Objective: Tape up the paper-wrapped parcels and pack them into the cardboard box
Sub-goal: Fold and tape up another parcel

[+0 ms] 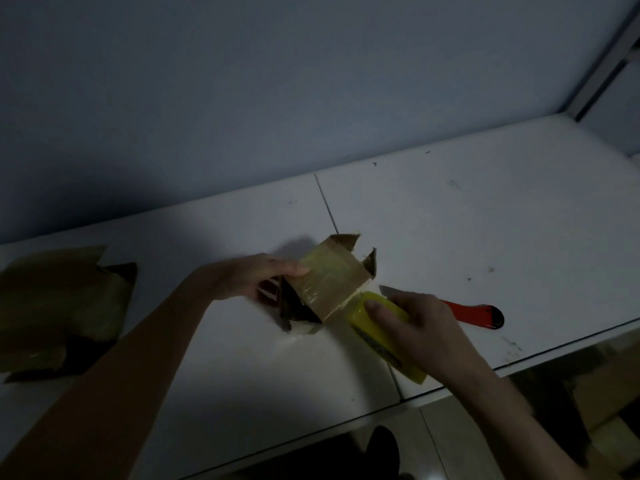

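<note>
At the near right edge of the white tabletop, the right hand is curled around a yellow roll of packing tape, thumb lying across its upper face. The roll partly overhangs the tabletop's near edge. A strip of tape runs from the roll's far end straight onto the paper-wrapped parcel, which sits just left of and beyond the roll, about midway along the tabletop. The parcel is tilted, one taped face turned up, with loose brown paper corners sticking out at its far and near ends. The left hand holds the parcel from its left side, thumb pressed on the glossy top face and the fingers tucked below, out of sight. Just behind the right hand an orange-handled utility knife lies flat on the tabletop, its blade pointing toward the parcel. Toward the left edge, well apart from both hands, rests a second wrapped parcel, dim in shadow.
</note>
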